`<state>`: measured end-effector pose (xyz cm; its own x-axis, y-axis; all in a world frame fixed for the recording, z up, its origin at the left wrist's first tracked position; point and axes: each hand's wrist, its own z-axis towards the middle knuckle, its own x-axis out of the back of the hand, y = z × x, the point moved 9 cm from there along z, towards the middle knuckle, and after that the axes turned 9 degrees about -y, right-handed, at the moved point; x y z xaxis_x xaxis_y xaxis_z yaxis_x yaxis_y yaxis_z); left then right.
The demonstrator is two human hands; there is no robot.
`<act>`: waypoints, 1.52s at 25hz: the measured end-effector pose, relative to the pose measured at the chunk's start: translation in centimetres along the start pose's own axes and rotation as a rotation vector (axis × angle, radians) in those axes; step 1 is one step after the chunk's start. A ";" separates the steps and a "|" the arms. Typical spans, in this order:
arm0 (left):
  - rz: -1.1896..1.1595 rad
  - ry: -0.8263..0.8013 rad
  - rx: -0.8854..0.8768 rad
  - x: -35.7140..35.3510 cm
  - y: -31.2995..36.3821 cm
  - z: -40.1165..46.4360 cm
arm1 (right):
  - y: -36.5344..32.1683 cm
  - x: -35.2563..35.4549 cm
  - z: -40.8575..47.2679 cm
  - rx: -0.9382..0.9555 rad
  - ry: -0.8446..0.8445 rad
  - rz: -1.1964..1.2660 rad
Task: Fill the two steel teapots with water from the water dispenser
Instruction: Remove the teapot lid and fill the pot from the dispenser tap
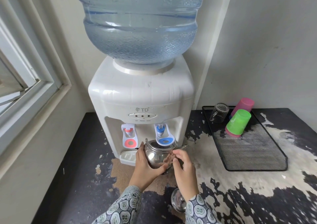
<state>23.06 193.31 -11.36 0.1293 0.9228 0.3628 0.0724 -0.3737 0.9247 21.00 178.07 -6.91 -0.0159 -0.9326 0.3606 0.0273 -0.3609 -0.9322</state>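
Near us lies the teapot lid (pixel 178 201), off so water from the blue tap (pixel 160 131) falls into the steel teapot (pixel 157 156) that our left hand (pixel 145 165) grips, fingers curled around it, while our right hand (pixel 184 169) hovers beside it, fingers loosely apart.

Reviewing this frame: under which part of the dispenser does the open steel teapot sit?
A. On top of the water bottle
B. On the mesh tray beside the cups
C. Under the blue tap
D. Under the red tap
C: the steel teapot, held by the left hand, has its open mouth directly below the blue tap, while the red tap stands clear to its left.
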 end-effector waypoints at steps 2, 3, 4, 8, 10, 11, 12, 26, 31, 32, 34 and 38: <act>-0.019 0.025 0.036 0.1 -0.2 0.1 | -0.1 -0.1 -0.2 0.009 0.006 0.004; -0.021 0.037 0.049 0.1 -0.3 0.1 | -0.2 -0.2 -0.3 0.010 0.008 0.012; -0.022 0.045 0.058 0.2 -0.3 0.0 | -0.2 -0.4 -0.4 0.010 0.007 0.023; -0.028 0.048 0.070 0.2 -0.3 0.0 | -0.2 -0.5 -0.6 0.018 0.007 0.044; -0.029 0.051 0.071 0.3 -0.2 0.0 | -0.1 -0.5 -0.6 0.025 0.003 0.037; -0.029 0.053 0.071 0.3 -0.3 0.1 | -0.2 -0.6 -0.6 0.029 -0.002 0.028; -0.030 0.053 0.070 0.3 -0.2 0.1 | -0.2 -0.7 -0.7 0.032 -0.006 0.018; -0.039 0.052 0.076 0.3 -0.1 0.0 | -3.5 1.4 -0.4 0.156 0.159 0.112; -0.057 0.041 0.084 0.2 -0.1 -0.1 | -5.6 2.8 0.6 0.219 0.138 0.107; -0.061 0.039 0.085 0.2 -0.1 0.0 | -5.4 2.9 0.7 0.210 0.134 0.122; -0.058 0.039 0.086 0.3 -0.1 0.0 | -5.2 3.0 0.9 0.187 0.114 0.133; -0.061 0.031 0.091 0.2 0.0 -0.1 | -5.1 2.9 1.9 0.153 0.056 0.142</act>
<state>23.00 193.56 -11.28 0.0918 0.9461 0.3107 0.1684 -0.3222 0.9316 22.76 177.24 -1.02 -0.0564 -0.9740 0.2193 0.1847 -0.2261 -0.9564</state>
